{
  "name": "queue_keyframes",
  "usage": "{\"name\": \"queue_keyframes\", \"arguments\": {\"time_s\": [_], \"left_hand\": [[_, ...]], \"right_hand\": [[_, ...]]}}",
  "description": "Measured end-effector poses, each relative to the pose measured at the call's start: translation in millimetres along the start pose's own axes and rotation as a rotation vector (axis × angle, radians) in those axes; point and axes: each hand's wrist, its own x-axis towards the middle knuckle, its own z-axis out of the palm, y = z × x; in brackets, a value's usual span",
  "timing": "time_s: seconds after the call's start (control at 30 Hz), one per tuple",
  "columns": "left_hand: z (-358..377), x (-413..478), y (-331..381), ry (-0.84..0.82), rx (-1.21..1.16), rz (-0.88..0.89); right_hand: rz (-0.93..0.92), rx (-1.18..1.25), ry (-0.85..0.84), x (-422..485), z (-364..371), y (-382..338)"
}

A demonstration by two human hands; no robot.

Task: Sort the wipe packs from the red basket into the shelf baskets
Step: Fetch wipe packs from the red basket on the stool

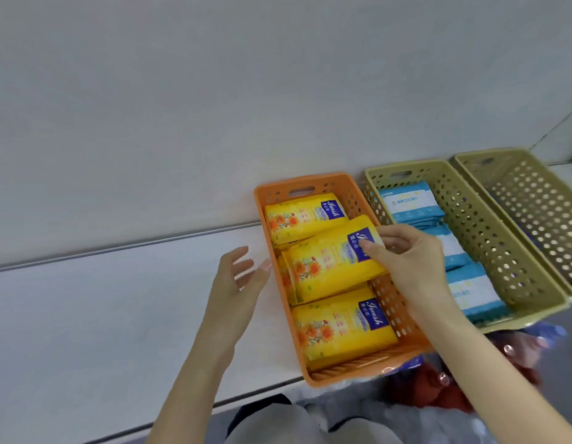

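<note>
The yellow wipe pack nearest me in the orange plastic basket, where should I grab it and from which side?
Probably its near long edge, from above on your side. The front yellow wipe pack lies flat, the tilted yellow pack crowds its far edge, and the orange plastic basket shows bare floor at the near end, leaving finger room.

The white script word "Fresh" stands on the dark blue label (373, 315) of the front yellow pack (336, 331) in the orange basket (310, 182), and again on the back yellow pack (297, 219). On the middle yellow pack (326, 267) the thumb of the right hand (413, 254) covers part of the same word. The small characters beside it, and the print on the white bands of the blue packs (409, 203) in the olive basket (406, 165), are too blurred to read.
</note>
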Motion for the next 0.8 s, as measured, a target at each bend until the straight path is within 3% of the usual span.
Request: {"name": "queue_keyframes", "arguments": {"time_s": [0.17, 0.37, 0.53, 0.8], "left_hand": [[15.5, -3.6, -17.3, -0.192, -0.058, -0.132], [9.2, 11.2, -22.9, -0.272, -0.037, -0.097], [8.3, 10.7, -25.6, -0.314, -0.038, -0.119], [18.7, -1.4, -24.7, -0.214, -0.053, -0.100]], "right_hand": [[-0.037, -0.231, -0.044, 2.3, 24.1, -1.0], [-0.068, -0.821, -0.318, -9.1, 27.8, 3.8], [-0.153, -0.819, -0.392, -17.6, 39.1, 11.1], [-0.135, -0.680, -0.462, -12.8, 30.7, 20.5]]}}
